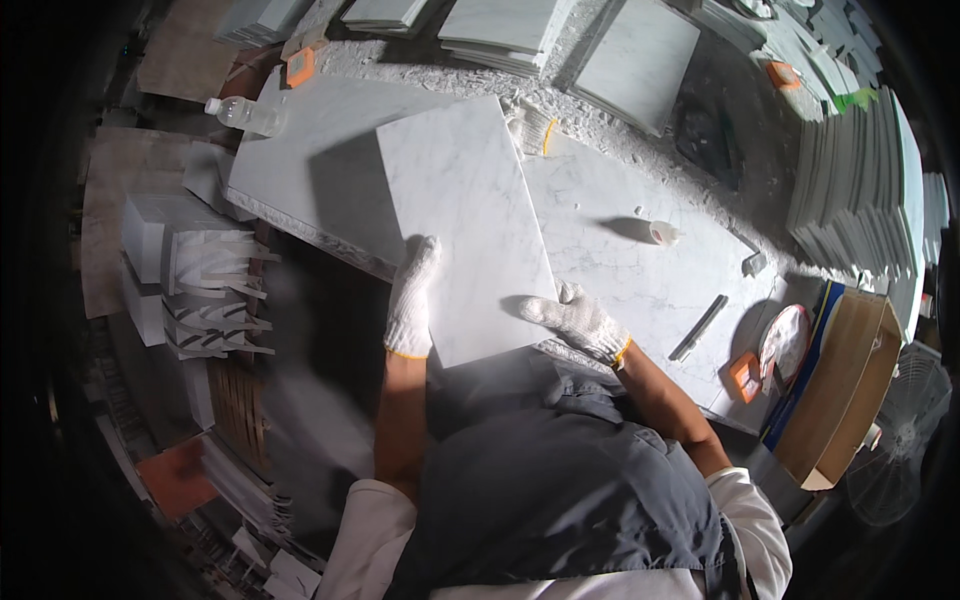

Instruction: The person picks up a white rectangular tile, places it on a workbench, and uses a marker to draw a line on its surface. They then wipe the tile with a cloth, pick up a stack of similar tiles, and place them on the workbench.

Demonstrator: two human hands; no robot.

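Note:
A white, grey-veined marble tile (468,220) is held up at a tilt over the marble-topped bench (625,280), casting a shadow to its left. My left hand (413,300), in a white knit glove, grips the tile's near left edge with the thumb on its face. At the near right edge my right hand (583,320), gloved alike, has its thumb over the face. The fingers of both hands are partly hidden by the tile. Beyond its far right corner lies a white knit glove (532,127) with a yellow cuff, partly covered.
A plastic bottle (250,115) lies at the far left. Stacked tiles (855,190) stand at the right, near a cardboard box (840,380) and a fan (900,430). A small cup (663,233) and a dark strip (699,328) lie on the bench. Bundled tiles (205,270) stand left.

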